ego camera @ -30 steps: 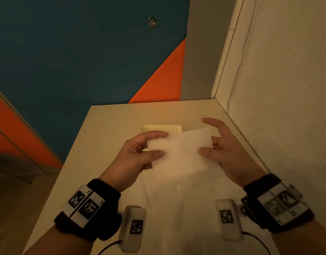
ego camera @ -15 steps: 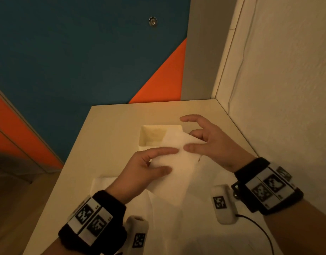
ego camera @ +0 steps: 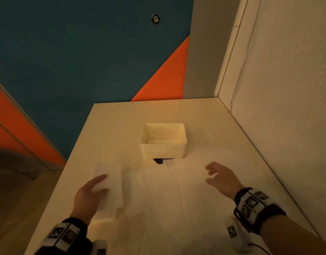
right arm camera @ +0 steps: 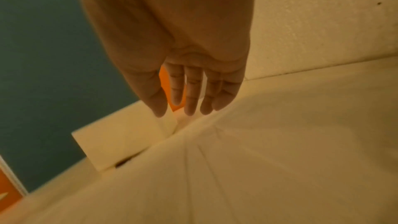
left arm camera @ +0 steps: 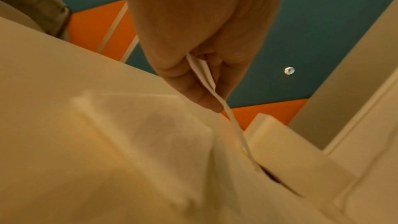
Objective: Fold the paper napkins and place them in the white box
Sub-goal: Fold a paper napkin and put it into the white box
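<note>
The white box [ego camera: 163,140] stands mid-table; pale paper seems to lie inside it. Unfolded white napkins [ego camera: 176,199] cover the table in front of it. My left hand [ego camera: 104,183] is at the left of them and pinches a folded napkin [ego camera: 110,173] between thumb and fingers. The left wrist view shows that napkin [left arm camera: 210,81] edge-on in the pinch of the left hand [left arm camera: 215,98], with the box [left arm camera: 290,151] beyond. My right hand [ego camera: 210,173] hovers over the napkins right of the box, fingers [right arm camera: 190,94] straight and empty, near the box [right arm camera: 120,140].
A dark blue item [ego camera: 162,160] peeks out under the box's front edge. A white wall [ego camera: 278,107] runs along the table's right side. The table's left edge [ego camera: 66,166] drops off to the floor. Bare tabletop [ego camera: 158,111] lies behind the box.
Both hands have drawn back from over the box. The right hand has let go and moved right, now open. The left hand has moved left and low with a folded napkin.
</note>
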